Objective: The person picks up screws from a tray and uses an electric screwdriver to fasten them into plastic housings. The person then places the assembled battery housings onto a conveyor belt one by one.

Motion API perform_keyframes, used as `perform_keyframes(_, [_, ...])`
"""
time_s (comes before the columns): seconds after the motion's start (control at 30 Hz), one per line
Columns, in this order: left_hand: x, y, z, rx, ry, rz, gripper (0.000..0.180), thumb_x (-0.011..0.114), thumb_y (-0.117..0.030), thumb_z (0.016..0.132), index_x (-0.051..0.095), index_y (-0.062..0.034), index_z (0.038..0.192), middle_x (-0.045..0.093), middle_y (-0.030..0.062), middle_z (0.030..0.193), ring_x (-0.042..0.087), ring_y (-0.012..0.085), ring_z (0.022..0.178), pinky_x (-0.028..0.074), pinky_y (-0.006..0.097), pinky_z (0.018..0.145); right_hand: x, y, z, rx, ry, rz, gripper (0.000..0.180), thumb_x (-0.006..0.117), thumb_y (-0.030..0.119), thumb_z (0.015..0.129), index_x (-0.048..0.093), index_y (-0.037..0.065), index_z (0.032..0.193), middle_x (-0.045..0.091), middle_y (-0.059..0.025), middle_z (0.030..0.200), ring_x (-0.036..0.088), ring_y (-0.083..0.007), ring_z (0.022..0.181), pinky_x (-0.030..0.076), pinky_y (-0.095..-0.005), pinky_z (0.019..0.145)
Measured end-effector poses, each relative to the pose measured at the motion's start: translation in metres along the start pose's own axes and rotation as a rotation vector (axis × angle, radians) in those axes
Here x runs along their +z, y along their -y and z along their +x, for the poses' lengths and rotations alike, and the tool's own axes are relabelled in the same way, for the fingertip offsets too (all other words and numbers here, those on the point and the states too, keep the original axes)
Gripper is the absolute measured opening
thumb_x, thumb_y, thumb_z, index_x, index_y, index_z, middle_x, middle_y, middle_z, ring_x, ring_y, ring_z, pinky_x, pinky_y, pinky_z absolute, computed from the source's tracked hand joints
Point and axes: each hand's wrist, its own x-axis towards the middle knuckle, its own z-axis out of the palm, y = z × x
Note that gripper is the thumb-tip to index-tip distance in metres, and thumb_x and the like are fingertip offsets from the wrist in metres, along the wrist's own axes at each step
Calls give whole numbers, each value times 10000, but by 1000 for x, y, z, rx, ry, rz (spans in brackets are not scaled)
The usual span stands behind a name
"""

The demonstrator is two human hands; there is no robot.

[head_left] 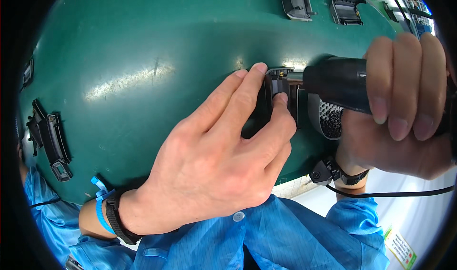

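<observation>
My left hand (216, 151) is closed around a small black plastic housing (278, 85) on the green table, fingertips at its far end and one finger pressing on its near side. A little brass-coloured metal shows at the housing's far end. My right hand (397, 148) grips a black electric screwdriver (335, 82), held nearly level, its tip pointing left at the housing's far right corner. Whether the tip touches a screw is too small to tell. Partly behind my right hand stands a round grey cup (312, 115) with many tiny black screws (332, 126) and a perforated inner surface.
Two black plastic housings, one long (296, 2) and one short (347, 9), lie at the far right. Black assembled parts (50, 139) rest on the left. Another person's blue sleeve (43, 208) shows at the left rim. A black cable (404, 194) runs from my right wrist.
</observation>
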Motion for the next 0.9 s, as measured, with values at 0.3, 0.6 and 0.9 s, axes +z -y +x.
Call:
perform_keyframes(0.3, [-3, 0, 2, 4, 0, 5, 252, 744, -113, 688, 773, -30, 924, 724, 85, 1125, 695, 396, 1155, 632, 464, 946, 3, 1, 8, -12, 18, 1, 198, 427, 212, 1036, 489, 35, 1101, 485, 6, 639, 453, -104, 488, 454, -278, 515])
perform_keyframes(0.6, [-9, 3, 3, 6, -14, -8, 230, 720, -119, 692, 767, -26, 897, 712, 87, 1101, 699, 396, 1153, 635, 458, 956, 12, 8, 25, -14, 59, 17, 217, 404, 217, 1043, 504, 33, 1097, 471, 10, 637, 434, -101, 487, 446, -278, 516])
perform_keyframes(0.9, [-11, 7, 5, 12, -28, -18, 218, 711, -114, 683, 750, -26, 878, 707, 97, 1088, 704, 401, 1138, 631, 462, 959, 19, 13, 28, 85, 222, -83, 254, 298, 175, 1089, 500, 55, 1183, 473, 7, 660, 445, -120, 505, 465, -300, 548])
